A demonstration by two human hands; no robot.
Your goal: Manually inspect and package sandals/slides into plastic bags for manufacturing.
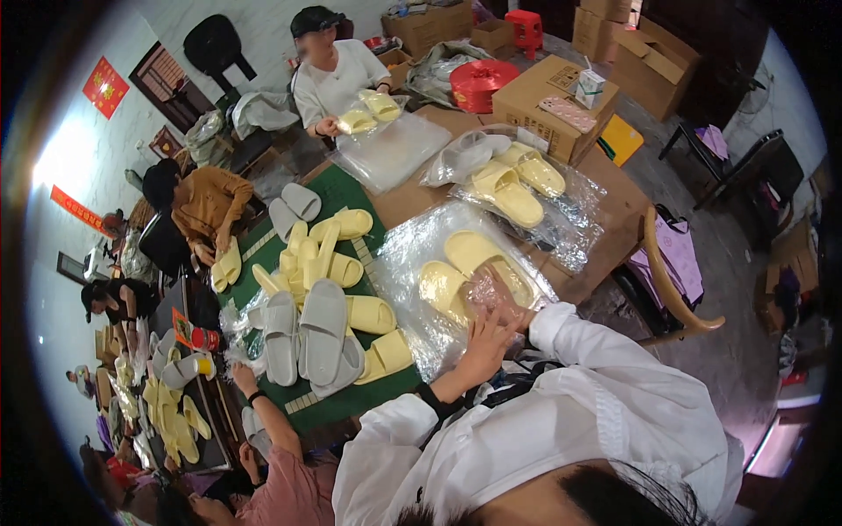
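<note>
A pair of pale yellow slippers [474, 252] lies on a stack of clear plastic bags [412, 238], directly in front of me. My right hand [500, 295] reaches over the near part of the pair, its fingers curled against the slippers and blurred by shiny film. Close beside it, partly overlapping its wrist, my left hand [480, 348] has its fingers at the near edge of a clear bag. Whether both slippers are fully inside that bag I cannot make out. Loose yellow slippers [371, 314] and grey slippers [323, 320] are heaped on the green mat to the left.
Bagged yellow slippers [509, 193] lie beyond the stack, near a cardboard box [557, 105] and a red ribbon roll [482, 85]. Across the table, a person [338, 83] holds yellow slippers. Other people sit at left. A curved wooden chair arm [671, 294] stands at right.
</note>
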